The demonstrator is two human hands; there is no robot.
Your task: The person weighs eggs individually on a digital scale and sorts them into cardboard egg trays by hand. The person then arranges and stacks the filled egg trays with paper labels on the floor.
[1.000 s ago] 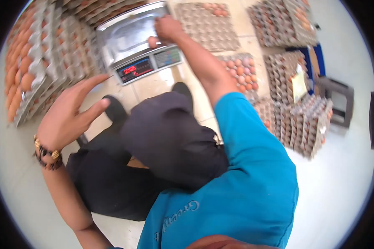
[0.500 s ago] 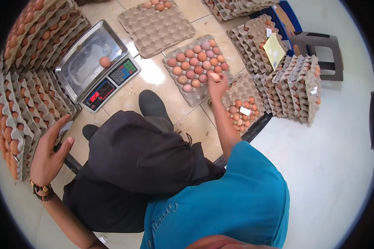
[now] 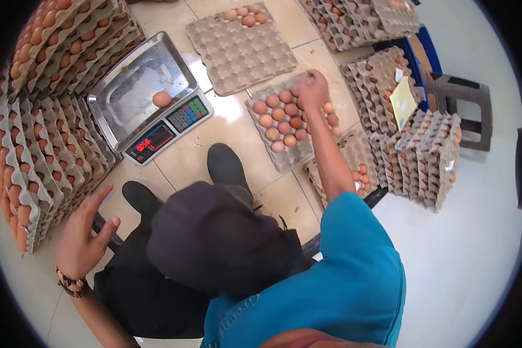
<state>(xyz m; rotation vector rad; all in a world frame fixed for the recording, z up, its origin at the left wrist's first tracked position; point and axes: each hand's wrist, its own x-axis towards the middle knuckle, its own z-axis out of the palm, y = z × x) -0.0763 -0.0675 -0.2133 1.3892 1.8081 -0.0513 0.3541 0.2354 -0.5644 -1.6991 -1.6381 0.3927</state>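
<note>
My right hand (image 3: 315,91) is over the far edge of a cardboard egg tray (image 3: 281,162) holding many brown eggs. Its fingers are curled downward, and whatever they hold is hidden behind the hand. A single brown egg (image 3: 162,100) lies on the metal pan of a digital scale (image 3: 122,87), whose red display is lit. My left hand (image 3: 87,238), with a beaded bracelet at the wrist, is held in the air beside my knee. Its fingers and thumb are apart and nothing is in it.
Tall stacks of filled egg trays (image 3: 58,151) stand on the left. Farther off lies a tray (image 3: 238,58) with several eggs at its far end. More stacked trays (image 3: 414,153) and a dark plastic stool (image 3: 467,104) are on the right. My boots (image 3: 226,165) are on the tiled floor.
My right hand, which had a light egg at its fingertips over the tray's right side, has moved to the tray's far edge. The view has shifted; the egg stays on the scale.
</note>
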